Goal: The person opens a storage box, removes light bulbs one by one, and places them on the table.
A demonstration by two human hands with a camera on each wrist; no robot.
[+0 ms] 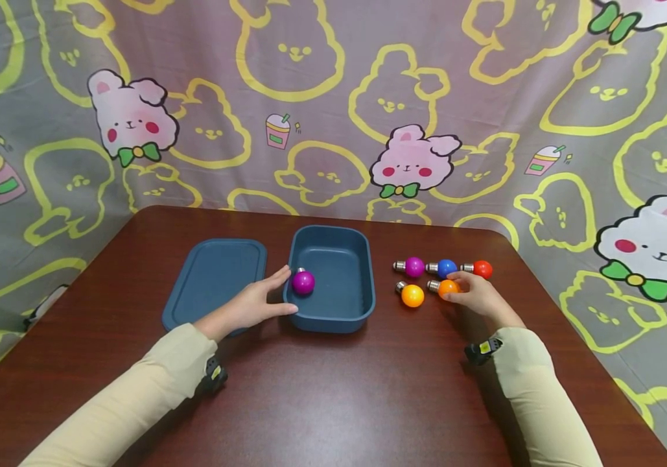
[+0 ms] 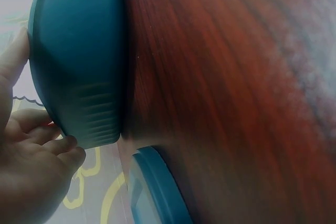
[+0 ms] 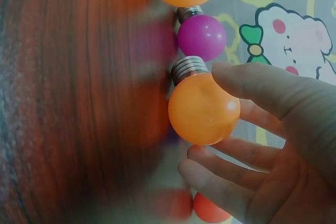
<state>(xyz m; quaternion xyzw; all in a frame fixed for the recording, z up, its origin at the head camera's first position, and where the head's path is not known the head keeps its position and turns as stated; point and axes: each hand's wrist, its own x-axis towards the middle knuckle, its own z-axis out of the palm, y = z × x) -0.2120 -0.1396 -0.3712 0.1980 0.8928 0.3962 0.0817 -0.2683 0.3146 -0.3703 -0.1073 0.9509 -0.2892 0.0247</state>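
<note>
My left hand rests against the left side of a blue rectangular box, thumb and fingers spread along its rim. A purple light bulb lies inside the box. With thumb and fingertips, my right hand pinches the round part of an orange light bulb, which appears to be still down on the table. Around it lie a yellow-orange bulb, another purple bulb, a blue bulb and a red bulb.
The blue lid lies flat on the brown table, left of the box and beneath my left forearm. A patterned curtain hangs behind the table and along its sides.
</note>
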